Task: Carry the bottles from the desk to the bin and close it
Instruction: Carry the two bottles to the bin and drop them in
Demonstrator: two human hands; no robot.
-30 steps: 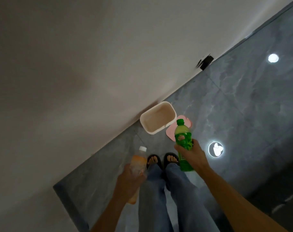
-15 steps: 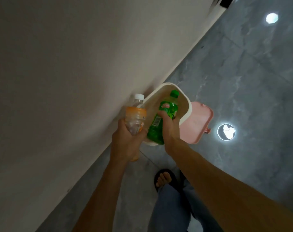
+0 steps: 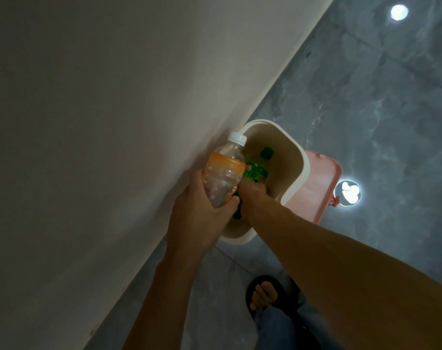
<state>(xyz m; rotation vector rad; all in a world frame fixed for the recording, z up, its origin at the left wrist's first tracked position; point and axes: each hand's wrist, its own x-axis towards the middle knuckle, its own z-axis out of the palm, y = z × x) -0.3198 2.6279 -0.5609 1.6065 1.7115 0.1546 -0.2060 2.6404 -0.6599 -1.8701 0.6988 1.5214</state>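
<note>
A cream bin (image 3: pixel 297 173) stands open on the grey floor against the wall. Its pink lid (image 3: pixel 316 188) hangs open on the right side. My right hand (image 3: pixel 252 195) reaches down inside the bin and grips a green bottle (image 3: pixel 256 171), whose green cap points toward the bin's far end. My left hand (image 3: pixel 199 215) holds a clear bottle with an orange label and white cap (image 3: pixel 223 176) just above the bin's left rim, beside the wall.
A pale wall (image 3: pixel 113 122) fills the left half of the view and meets the grey marble floor (image 3: pixel 366 97). Bright lamp reflections (image 3: pixel 347 193) lie on the floor right of the lid. My sandalled foot (image 3: pixel 268 296) stands below the bin.
I have stepped closer to the bin. My right hand has lowered the green bottle from above the rim into the bin. My left hand has brought the orange-label bottle over the rim.
</note>
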